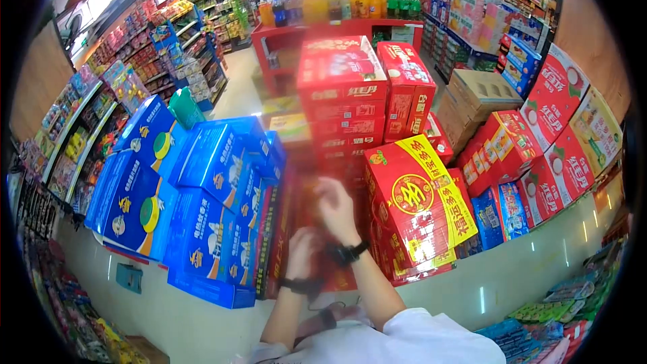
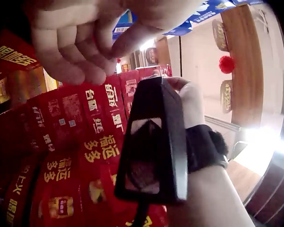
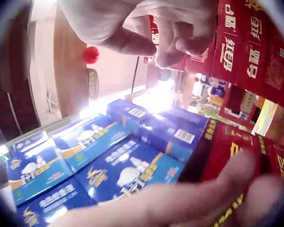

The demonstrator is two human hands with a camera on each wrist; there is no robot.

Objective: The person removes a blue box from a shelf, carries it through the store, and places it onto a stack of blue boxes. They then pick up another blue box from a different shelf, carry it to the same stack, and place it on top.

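In the head view my left hand [image 1: 302, 255] is low over the gap between stacked blue boxes and red cartons, near the dark red boxes [image 1: 275, 229]. Its fingers hang loosely bent in the left wrist view, with nothing in them. Slightly farther forward and to the right, my right hand [image 1: 335, 205] is raised and blurred. The right wrist view shows its fingers [image 3: 168, 45] loosely curled and empty. A red carton with a yellow band [image 1: 414, 195] stands right of the hands. Blue boxes [image 1: 216, 219] stand to the left. Both wrists carry black straps.
Tall red cartons [image 1: 344, 87] are stacked ahead. Brown cartons [image 1: 482, 94] and more red boxes [image 1: 556, 155] stand at right. Bottled drinks [image 1: 367, 3] line a red counter [image 1: 323, 29] behind. Shelves of goods [image 1: 74, 135] run along the left.
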